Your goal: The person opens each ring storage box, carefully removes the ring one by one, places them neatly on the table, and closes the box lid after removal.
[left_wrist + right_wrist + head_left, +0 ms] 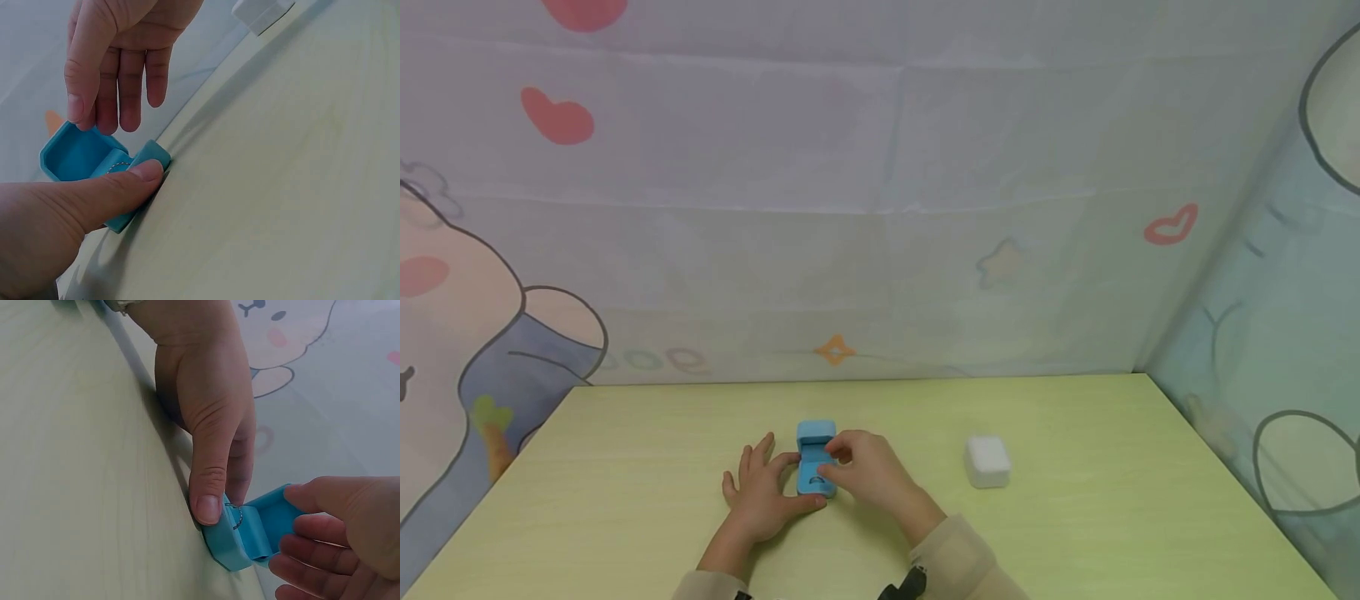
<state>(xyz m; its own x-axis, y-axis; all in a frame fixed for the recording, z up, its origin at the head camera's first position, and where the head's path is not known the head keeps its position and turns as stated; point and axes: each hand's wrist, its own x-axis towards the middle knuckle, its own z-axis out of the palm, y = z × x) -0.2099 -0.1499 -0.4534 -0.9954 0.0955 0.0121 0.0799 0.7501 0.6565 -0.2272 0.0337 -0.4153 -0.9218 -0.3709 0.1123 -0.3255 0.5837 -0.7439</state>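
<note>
While the left hand lies flat on the desk with its thumb pressed against the near side of the blue box, the right hand reaches over that same box from the other side. One blue box is here, a small jewellery case standing open near the middle of the desk, its lid tipped back toward the wall. Its base holds a cushion with a single ring, seen in the two wrist views as a thin beaded band just beside the left thumb.

From the left wrist view, the left thumb runs straight along the base of the box and bears on its corner; the remaining left fingers spread straight and relaxed on the desk, gripping nothing. The right hand's fingers hang down over the open lid, loosely bent, their tips at its rim; whether they touch or pinch it cannot be told for certain.

A second box, one white box with its lid closed, sits on the desk well apart to the right of both hands. Two beige sleeves show at the wrists. Behind the desk hangs a pale cloth printed with red hearts and cartoon figures.
</note>
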